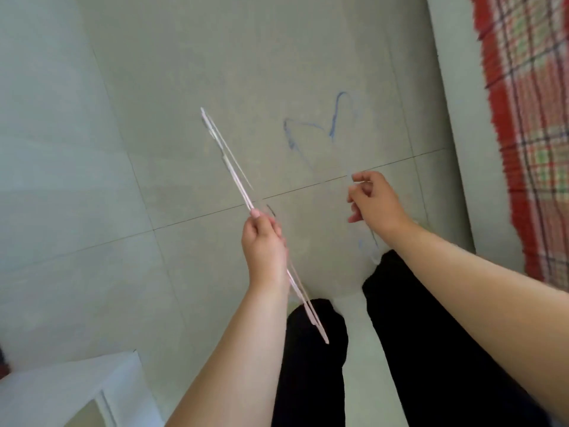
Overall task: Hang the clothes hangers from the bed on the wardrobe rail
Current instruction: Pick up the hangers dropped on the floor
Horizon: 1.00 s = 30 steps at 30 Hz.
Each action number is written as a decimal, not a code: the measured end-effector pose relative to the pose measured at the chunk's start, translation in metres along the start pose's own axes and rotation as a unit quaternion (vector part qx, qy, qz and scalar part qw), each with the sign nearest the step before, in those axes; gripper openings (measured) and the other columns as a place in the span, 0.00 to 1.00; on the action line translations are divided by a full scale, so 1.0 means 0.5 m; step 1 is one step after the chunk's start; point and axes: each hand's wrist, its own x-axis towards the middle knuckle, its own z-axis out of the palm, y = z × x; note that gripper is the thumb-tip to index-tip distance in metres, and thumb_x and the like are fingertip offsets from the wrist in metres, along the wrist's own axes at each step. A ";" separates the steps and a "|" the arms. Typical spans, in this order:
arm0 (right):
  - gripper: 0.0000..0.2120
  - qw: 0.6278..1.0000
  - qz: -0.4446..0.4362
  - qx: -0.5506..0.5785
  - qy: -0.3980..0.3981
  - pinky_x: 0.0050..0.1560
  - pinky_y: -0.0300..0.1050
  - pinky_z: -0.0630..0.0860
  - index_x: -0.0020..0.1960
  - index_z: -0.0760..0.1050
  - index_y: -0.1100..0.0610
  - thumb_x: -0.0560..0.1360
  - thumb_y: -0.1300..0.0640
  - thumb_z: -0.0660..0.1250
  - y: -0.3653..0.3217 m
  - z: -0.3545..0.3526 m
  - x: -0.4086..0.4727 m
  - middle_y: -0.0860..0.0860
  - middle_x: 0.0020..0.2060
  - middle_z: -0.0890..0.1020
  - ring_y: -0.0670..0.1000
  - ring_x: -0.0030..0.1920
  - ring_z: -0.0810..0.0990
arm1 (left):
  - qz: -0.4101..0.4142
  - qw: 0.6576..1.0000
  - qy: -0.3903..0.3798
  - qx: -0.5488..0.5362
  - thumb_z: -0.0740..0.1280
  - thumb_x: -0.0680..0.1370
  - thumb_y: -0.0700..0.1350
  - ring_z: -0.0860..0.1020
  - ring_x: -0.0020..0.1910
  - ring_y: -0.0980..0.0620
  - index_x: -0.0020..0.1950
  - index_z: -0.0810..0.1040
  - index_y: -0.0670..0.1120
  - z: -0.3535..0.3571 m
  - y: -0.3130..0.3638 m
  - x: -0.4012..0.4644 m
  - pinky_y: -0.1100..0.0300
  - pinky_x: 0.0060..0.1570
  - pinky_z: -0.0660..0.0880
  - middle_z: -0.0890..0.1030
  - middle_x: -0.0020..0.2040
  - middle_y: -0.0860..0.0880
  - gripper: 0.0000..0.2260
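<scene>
You're looking straight down at a pale grey-green tiled floor [191, 87], its thin grout lines crossing just under your hands, and a blue scribble [308, 131] is showing on the tile ahead of you. Along the right edge a red checked blanket [529, 118] is draping over what looks like the bed side [443, 118], and at the lower left a white piece of furniture [70, 389] is poking into the corner, cut off by the frame. Your left hand [264, 248] is curling round a thin bundle of pale pink hangers [229, 161], seen edge-on, slanting from upper left down past your wrist toward your dark trouser leg [311, 359]. How many hangers are in that bundle is hard to make out, since they're overlapping almost exactly. Your right hand [377, 201] is pinching something thin and nearly clear between thumb and fingertips; it's blurring badly, with a faint loop trailing below the wrist, so whether it's another hanger can't be told. No wardrobe rail is in view, and your feet are hiding under your legs.
</scene>
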 end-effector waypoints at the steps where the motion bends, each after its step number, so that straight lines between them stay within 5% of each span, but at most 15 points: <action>1: 0.10 1.000 -0.003 0.015 -0.024 0.30 0.41 0.79 0.60 0.68 0.56 0.80 0.63 0.60 -0.047 -0.020 -0.049 0.51 0.40 0.77 0.46 0.30 0.72 | 0.005 1.000 -0.007 0.009 0.52 0.84 0.51 0.63 0.22 0.57 0.40 0.65 0.47 0.014 0.017 -0.032 0.64 0.24 0.60 0.71 0.30 0.52 0.15; 3: 0.14 0.995 0.009 0.034 -0.094 0.35 0.43 0.80 0.62 0.68 0.56 0.79 0.66 0.61 -0.127 -0.059 -0.142 0.50 0.46 0.81 0.46 0.33 0.76 | 0.013 0.999 -0.028 0.025 0.53 0.84 0.50 0.70 0.25 0.55 0.44 0.66 0.47 0.046 0.058 -0.104 0.63 0.26 0.66 0.78 0.36 0.51 0.12; 6: 0.20 0.986 0.006 -0.015 -0.163 0.52 0.41 0.77 0.63 0.69 0.58 0.74 0.70 0.63 -0.225 -0.111 -0.263 0.49 0.57 0.81 0.45 0.51 0.81 | -0.008 0.996 -0.087 0.000 0.55 0.84 0.48 0.81 0.36 0.54 0.47 0.66 0.46 0.090 0.133 -0.217 0.63 0.40 0.76 0.82 0.43 0.52 0.08; 8: 0.21 0.985 -0.021 -0.067 -0.156 0.56 0.36 0.75 0.63 0.70 0.56 0.71 0.64 0.66 -0.287 -0.141 -0.332 0.45 0.58 0.80 0.39 0.57 0.79 | -0.020 0.994 -0.105 -0.034 0.57 0.83 0.49 0.81 0.43 0.51 0.48 0.67 0.45 0.110 0.190 -0.283 0.58 0.48 0.78 0.81 0.45 0.49 0.09; 12: 0.17 0.978 -0.119 -0.111 -0.131 0.60 0.31 0.70 0.63 0.73 0.54 0.74 0.62 0.66 -0.398 -0.196 -0.446 0.40 0.58 0.79 0.33 0.58 0.76 | -0.028 0.988 -0.124 -0.086 0.63 0.81 0.47 0.82 0.48 0.47 0.52 0.71 0.39 0.139 0.308 -0.385 0.56 0.46 0.80 0.83 0.48 0.46 0.11; 18: 0.13 0.950 -0.264 -0.161 -0.048 0.59 0.36 0.73 0.60 0.78 0.50 0.77 0.50 0.64 -0.517 -0.307 -0.529 0.43 0.56 0.82 0.40 0.57 0.79 | -0.084 0.978 -0.143 -0.126 0.60 0.82 0.51 0.80 0.39 0.56 0.47 0.79 0.47 0.196 0.468 -0.504 0.61 0.36 0.77 0.77 0.28 0.55 0.12; 22: 0.07 0.978 -0.181 -0.084 0.055 0.53 0.45 0.76 0.56 0.76 0.44 0.78 0.48 0.63 -0.564 -0.424 -0.532 0.38 0.46 0.83 0.42 0.49 0.81 | -0.004 0.987 -0.141 -0.073 0.55 0.84 0.52 0.78 0.31 0.53 0.47 0.73 0.46 0.280 0.525 -0.587 0.57 0.37 0.76 0.76 0.30 0.50 0.13; 25: 0.02 0.985 -0.132 0.013 0.114 0.50 0.52 0.78 0.48 0.74 0.43 0.77 0.49 0.63 -0.574 -0.518 -0.505 0.40 0.40 0.85 0.47 0.43 0.83 | 0.097 0.988 -0.119 -0.004 0.56 0.84 0.49 0.66 0.22 0.56 0.45 0.73 0.48 0.353 0.546 -0.626 0.63 0.25 0.67 0.68 0.30 0.51 0.11; 27: 0.04 0.982 -0.098 0.062 0.152 0.49 0.55 0.79 0.46 0.73 0.44 0.78 0.52 0.64 -0.580 -0.578 -0.488 0.43 0.39 0.85 0.51 0.43 0.83 | 0.175 0.980 -0.093 0.024 0.56 0.83 0.48 0.63 0.24 0.54 0.44 0.73 0.48 0.403 0.564 -0.639 0.62 0.25 0.62 0.66 0.31 0.51 0.11; 30: 0.03 0.972 -0.062 0.117 0.195 0.51 0.53 0.78 0.51 0.75 0.51 0.79 0.57 0.63 -0.583 -0.659 -0.466 0.47 0.41 0.85 0.50 0.43 0.83 | 0.335 0.938 -0.047 0.074 0.56 0.83 0.45 0.70 0.32 0.51 0.46 0.74 0.45 0.475 0.602 -0.655 0.61 0.35 0.69 0.73 0.35 0.49 0.10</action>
